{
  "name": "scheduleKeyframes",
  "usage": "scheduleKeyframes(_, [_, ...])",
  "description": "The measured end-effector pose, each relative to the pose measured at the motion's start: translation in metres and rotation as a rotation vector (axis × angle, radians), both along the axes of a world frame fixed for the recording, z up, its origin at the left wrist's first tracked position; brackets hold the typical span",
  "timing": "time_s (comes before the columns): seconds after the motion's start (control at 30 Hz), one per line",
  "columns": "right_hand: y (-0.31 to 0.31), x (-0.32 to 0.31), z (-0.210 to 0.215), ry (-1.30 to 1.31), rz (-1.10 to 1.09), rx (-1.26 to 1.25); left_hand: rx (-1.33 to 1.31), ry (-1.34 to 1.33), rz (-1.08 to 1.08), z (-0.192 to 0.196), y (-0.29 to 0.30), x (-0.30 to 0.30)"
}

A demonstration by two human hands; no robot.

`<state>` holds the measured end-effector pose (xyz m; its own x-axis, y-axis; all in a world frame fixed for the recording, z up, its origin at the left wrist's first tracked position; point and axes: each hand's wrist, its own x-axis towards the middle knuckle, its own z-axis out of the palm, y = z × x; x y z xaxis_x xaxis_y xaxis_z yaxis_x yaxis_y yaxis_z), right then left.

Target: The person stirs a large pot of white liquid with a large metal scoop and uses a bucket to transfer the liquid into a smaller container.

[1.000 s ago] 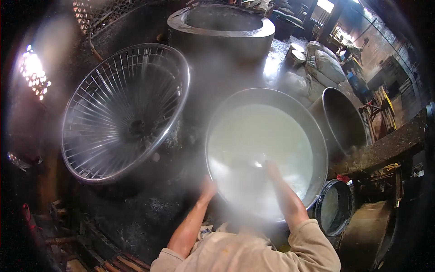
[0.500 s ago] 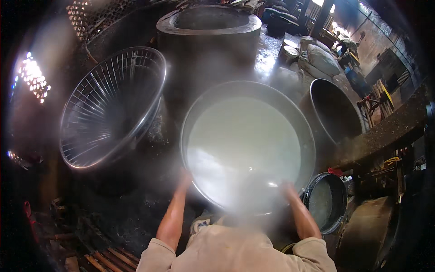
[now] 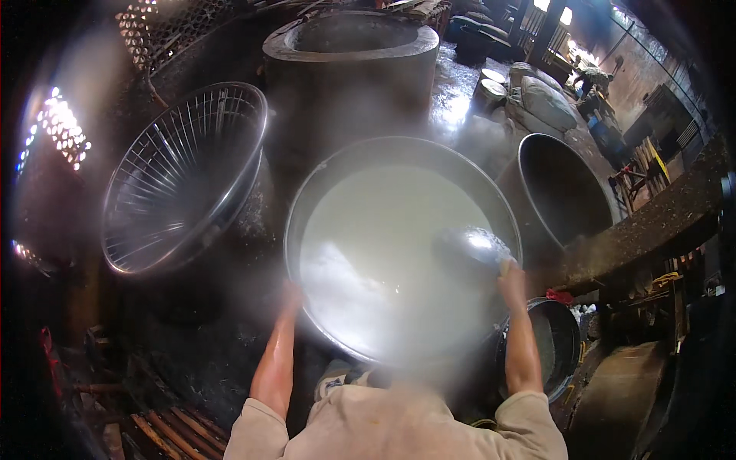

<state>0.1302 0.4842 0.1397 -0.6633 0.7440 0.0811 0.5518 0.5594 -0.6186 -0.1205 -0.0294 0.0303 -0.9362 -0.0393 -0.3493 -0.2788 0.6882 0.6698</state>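
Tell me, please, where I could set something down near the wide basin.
The dark floor between the slatted basket and left hand looks freest, though haze hides detail. The right side of the wide basin is crowded: the right hand with its shiny vessel, the dark tub and the metal drum.

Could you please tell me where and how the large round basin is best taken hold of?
Likely by its rim at left and right, coming from the near side: the basin is wide and round and holds pale liquid, so a balanced grip seems steadiest.
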Motion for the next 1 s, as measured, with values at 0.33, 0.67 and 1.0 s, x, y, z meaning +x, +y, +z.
scheduleKeyframes(0.33, [-0.037,-0.024,-0.131,-0.003,0.032,-0.285,-0.007,-0.089,0.043,0.017,-0.006,-0.004])
scheduleKeyframes(0.67, [-0.177,-0.045,-0.138,0.0,-0.01,-0.414,0.074,-0.298,-0.18,0.056,-0.004,-0.018])
scheduleKeyframes(1.0, [-0.314,-0.094,0.001,-0.241,0.071,-0.631,0.006,-0.187,-0.193,0.057,-0.014,-0.016])
